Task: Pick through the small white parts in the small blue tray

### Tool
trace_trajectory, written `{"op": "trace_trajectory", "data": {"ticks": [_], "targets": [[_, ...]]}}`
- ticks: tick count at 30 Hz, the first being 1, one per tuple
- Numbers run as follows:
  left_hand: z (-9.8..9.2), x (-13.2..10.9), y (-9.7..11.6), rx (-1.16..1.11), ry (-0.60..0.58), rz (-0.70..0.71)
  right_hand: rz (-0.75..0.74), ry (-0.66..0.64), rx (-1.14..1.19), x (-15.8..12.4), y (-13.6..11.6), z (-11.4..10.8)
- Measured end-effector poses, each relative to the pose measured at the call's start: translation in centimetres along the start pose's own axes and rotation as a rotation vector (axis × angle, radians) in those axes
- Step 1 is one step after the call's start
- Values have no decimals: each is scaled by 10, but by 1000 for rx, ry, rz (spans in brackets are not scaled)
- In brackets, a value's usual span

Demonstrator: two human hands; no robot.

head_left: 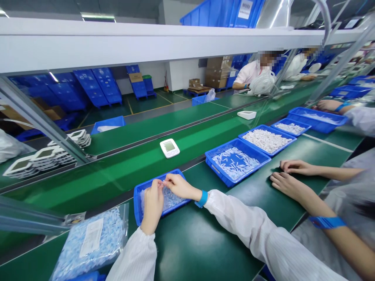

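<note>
My left hand point(153, 203) and my right hand point(181, 187) meet over a blue tray point(137, 207) of small pale-blue pieces point(172, 199). Both sets of fingertips are pinched together. Between them shows a hint of something small and whitish, too small to name. A blue band circles my right wrist. Left of the tray lies a clear plastic bag point(93, 242) full of light-blue pieces, with a white label on it. Beyond the tray, a white device with a grey screen point(169, 148) rests on the green conveyor belt.
Blue trays of white parts point(237, 166) line the bench to the right. A co-worker's hands point(290, 179) rest on the bench there. White frames point(41, 158) are stacked at the left, near a slanted metal post point(41, 117). A shelf beam point(146, 45) crosses above.
</note>
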State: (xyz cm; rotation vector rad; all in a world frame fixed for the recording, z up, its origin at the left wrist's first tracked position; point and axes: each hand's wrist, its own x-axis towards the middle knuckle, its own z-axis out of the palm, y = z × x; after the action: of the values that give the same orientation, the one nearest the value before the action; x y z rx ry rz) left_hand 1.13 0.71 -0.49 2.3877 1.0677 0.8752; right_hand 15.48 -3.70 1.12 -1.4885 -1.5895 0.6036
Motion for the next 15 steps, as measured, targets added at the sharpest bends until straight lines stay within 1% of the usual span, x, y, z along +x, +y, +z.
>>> {"op": "trace_trajectory", "data": {"ticks": [3,6,11,15], "targets": [[0,-1,0,-23,17,6,22,31,43,1,0,0],[-2,-1,1,74,31,1,28,46,55,1,0,0],[-4,-2,2,135,-7,23,10,24,25,1,3,1],[-3,-2,1,163,20,48,6,18,13,1,3,0]]}}
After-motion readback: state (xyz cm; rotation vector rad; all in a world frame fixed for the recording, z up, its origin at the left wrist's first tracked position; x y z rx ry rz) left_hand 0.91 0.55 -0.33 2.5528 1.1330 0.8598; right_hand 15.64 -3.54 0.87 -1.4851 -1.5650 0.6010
